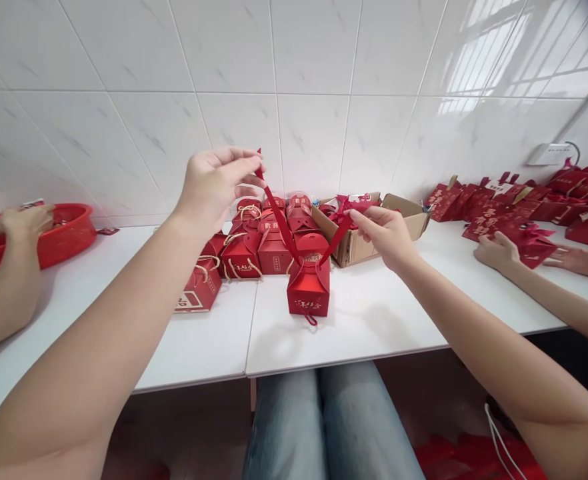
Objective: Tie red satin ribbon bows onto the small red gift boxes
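A small red gift box point(308, 293) with pale lettering stands upright on the white table in front of me. A red ribbon point(280, 217) runs up from both sides of its top in a V. My left hand point(219, 183), raised high, pinches one end of that ribbon. Lower and to the right, my right hand point(381, 233) pinches the other end between thumb and fingers. Both ribbon lengths look taut. A short dark red cord loop point(310, 320) lies at the foot of the box's near face.
Behind stand several red boxes point(243, 257) with twine handles, beside a cardboard box point(354, 248) holding red ribbons. A co-worker's hands point(499, 252) handle a red box at right, near more boxes. At left, another person's hand point(27, 219) is at a red basin point(69, 233).
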A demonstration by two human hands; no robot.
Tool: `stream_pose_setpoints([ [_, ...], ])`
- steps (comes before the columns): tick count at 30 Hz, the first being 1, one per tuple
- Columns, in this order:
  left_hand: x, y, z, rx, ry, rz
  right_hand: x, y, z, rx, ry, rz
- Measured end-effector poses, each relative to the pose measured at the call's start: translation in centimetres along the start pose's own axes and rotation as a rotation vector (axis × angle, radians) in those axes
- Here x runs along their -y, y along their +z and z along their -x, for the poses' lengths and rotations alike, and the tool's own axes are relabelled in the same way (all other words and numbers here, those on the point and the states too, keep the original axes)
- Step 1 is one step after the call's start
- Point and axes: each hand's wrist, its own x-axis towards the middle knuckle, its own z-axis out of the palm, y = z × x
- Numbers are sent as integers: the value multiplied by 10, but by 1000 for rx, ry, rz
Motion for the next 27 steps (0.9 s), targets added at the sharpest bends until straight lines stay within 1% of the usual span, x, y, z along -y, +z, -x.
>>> stream_pose_setpoints([
  [2, 2, 5, -2, 2, 48, -56, 8, 2, -8, 47, -52, 61],
  [5, 6, 13, -3, 4, 152, -134, 15, 4, -15, 82, -70, 26],
  [9, 10, 23, -4, 12, 252, -135, 18, 6, -20, 55, -116, -52],
  [12, 14, 30, -2, 39, 247, -112, 19, 6, -20, 26, -126, -41],
  [16, 20, 34, 3, 47, 229, -129, 26, 5, -18, 53, -59, -46],
  [19, 21, 35, 4, 45, 226, -131, 36, 1, -20, 79, -33, -24],
  [23, 18, 35, 1, 19, 220, -87, 51, -6, -27, 98, -33, 96],
  [27, 9, 36, -1, 23, 266, -66, 58, -10, -31, 120, 3, 85],
])
